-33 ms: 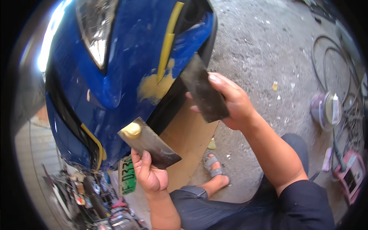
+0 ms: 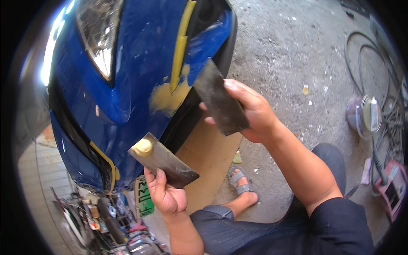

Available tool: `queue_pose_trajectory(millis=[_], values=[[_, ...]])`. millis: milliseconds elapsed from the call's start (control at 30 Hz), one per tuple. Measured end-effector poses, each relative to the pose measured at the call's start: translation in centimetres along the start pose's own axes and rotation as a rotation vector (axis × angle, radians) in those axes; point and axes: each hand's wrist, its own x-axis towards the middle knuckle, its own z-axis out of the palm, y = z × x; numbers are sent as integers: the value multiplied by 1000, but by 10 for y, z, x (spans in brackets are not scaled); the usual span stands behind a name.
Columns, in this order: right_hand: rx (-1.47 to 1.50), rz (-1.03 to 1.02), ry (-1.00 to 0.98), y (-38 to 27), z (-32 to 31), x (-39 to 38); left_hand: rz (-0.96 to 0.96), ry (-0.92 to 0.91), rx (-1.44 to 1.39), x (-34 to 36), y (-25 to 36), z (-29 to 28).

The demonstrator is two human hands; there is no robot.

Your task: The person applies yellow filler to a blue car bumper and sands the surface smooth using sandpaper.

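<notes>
A blue scooter front panel [image 2: 127, 85] fills the upper left, with a patch of yellow filler [image 2: 166, 98] below a yellow stripe. My right hand [image 2: 250, 112] grips a dark flat metal spreader [image 2: 219, 100], whose upper corner is close to the filler patch; I cannot tell whether it touches. Lower down, my left hand [image 2: 168, 193] holds a second dark flat blade [image 2: 165, 161] tilted toward the panel. A lump of yellow putty [image 2: 142, 147] sits on that blade's upper end.
The scooter's headlight [image 2: 95, 36] is at the top. A sheet of cardboard [image 2: 208, 157] lies under the scooter, by my sandalled foot [image 2: 240, 180]. On the concrete at right stand a round tin [image 2: 361, 114], coiled cables [image 2: 369, 55] and a red machine [image 2: 393, 189].
</notes>
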Motion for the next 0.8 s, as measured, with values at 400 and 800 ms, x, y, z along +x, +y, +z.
queue_pose_trajectory(millis=[400, 800], values=[[73, -139, 28, 47, 17, 26, 39, -75, 16, 2, 1, -15], [35, -155, 31, 51, 24, 33, 49, -92, 9, 2, 1, -15]])
